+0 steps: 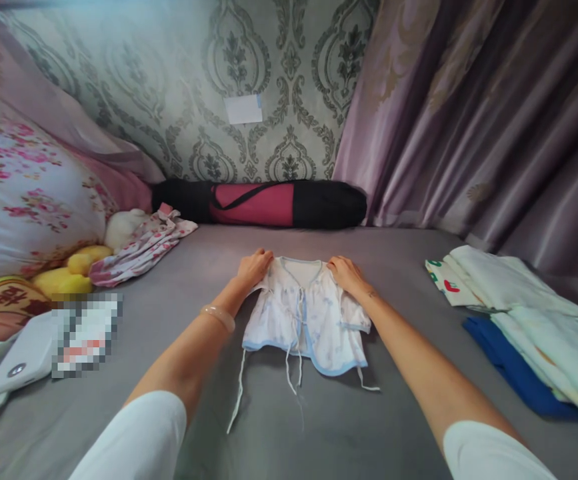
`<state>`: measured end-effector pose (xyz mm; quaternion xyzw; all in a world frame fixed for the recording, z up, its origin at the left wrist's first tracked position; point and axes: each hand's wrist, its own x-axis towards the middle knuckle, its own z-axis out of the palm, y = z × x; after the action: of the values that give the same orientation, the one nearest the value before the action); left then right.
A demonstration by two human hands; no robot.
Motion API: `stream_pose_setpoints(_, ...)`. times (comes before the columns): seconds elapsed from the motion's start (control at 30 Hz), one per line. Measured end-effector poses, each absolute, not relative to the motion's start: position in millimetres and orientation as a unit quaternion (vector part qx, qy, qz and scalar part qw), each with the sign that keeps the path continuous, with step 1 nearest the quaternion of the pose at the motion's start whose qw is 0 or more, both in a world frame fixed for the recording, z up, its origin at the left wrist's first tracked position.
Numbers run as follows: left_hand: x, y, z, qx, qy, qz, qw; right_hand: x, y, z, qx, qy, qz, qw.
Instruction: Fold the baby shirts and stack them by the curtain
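A small white baby shirt [313,327] with pale blue trim and a faint print lies spread on the grey bed sheet. Its neckline points away from me, and white tie strings trail from its front and lower corners. My left hand [255,268] grips the shirt's left shoulder, fingers closed on the cloth. At the opposite shoulder, my right hand [346,272] is closed on the fabric in the same way. The fingertips of both hands are partly hidden. A pale bangle [219,318] circles my left wrist.
Folded cloths [513,283], white and pale green, lie at the right with a blue one [513,367]. A black and red roll bag [259,203] rests against the wall. On the left are a floral pillow [29,193], plush toys [63,280] and a white device [29,350] with cables.
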<state>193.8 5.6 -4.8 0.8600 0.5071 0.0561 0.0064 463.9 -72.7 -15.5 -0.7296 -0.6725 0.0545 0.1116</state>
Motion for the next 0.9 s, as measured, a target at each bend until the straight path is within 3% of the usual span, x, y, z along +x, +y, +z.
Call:
stream_pose_setpoints(0.27, 195, 16, -19, 0.863, 0.503, 0.029, 0.022, 462, -69, -24, -0.749, -0.644, 0.065, 0.144)
stream_pose_setpoints(0.4, 193, 12, -6, 0.857, 0.512, 0.035, 0.047, 473, -68, -14, -0.750, -0.618, 0.136, 0.194)
stream_pose_setpoints(0.57, 185, -14, 16, 0.861, 0.501, 0.078, 0.041, 495, -99, 9, -0.753, -0.597, 0.126, 0.245)
stream_pose_setpoints(0.77, 180, -49, 19, 0.891, 0.437, 0.086, 0.093, 460, -158, 28, -0.711, -0.672, 0.163, 0.124)
stream_pose_setpoints(0.9, 162, -54, 14, 0.858, 0.491, 0.105, 0.109, 432, -178, 29, -0.690, -0.703, 0.169, 0.042)
